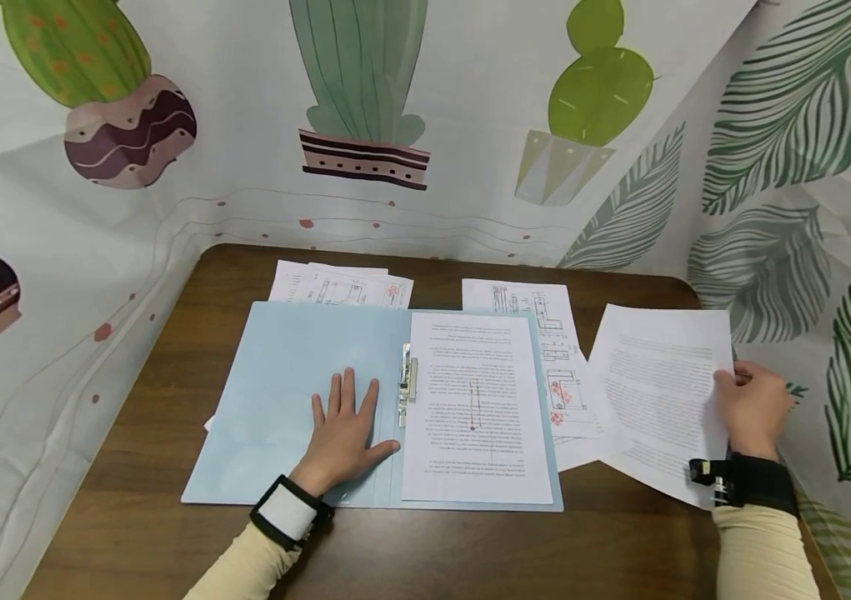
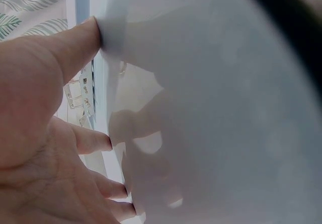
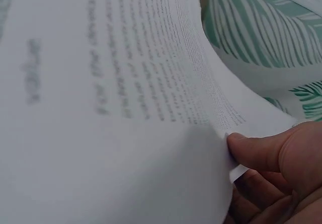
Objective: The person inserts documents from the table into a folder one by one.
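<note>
Both hands low, forearms stretched forward

The left hand [image 1: 342, 437] lies flat, fingers straight and a little spread (palm down). The right hand [image 1: 751, 408] has curled fingers, thumb pinching against them; both wrists wear bands.

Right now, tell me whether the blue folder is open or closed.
Open. The blue folder lies spread flat on the table, its metal clip exposed at the spine, a printed page on its right half and the left hand flat on its left half.

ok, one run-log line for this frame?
left hand: flat on open blue folder | right hand: pinching printed sheet edge | filed page: in folder by clip
</note>
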Tool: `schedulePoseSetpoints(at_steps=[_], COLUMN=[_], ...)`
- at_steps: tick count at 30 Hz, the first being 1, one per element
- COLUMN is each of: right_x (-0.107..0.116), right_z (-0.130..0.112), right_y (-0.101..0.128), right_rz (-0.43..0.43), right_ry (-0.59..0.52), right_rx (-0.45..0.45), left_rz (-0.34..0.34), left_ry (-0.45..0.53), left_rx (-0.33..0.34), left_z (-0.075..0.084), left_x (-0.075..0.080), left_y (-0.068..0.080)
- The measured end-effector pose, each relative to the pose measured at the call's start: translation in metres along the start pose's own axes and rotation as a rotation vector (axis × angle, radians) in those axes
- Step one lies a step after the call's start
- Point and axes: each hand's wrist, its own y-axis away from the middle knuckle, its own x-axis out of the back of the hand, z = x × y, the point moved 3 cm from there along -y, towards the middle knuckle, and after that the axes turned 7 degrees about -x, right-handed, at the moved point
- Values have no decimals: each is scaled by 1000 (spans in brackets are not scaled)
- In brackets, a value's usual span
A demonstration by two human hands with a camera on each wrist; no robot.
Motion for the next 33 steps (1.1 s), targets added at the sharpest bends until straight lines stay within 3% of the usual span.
schedulePoseSetpoints(at_steps=[8,26,33], right_x=[21,81,95], right_z=[-15,-70,-83], right_y=[-2,23,31], right_rz=[38,335,419], right_ry=[-4,-93,-124], right_rx=[0,224,230], left_rz=[-2,-14,-14], left_ry=[14,9,7], left_rx=[0,7,6], left_z=[0,-2,-1], left_x=[2,-3,-2], left_y=[1,0,0])
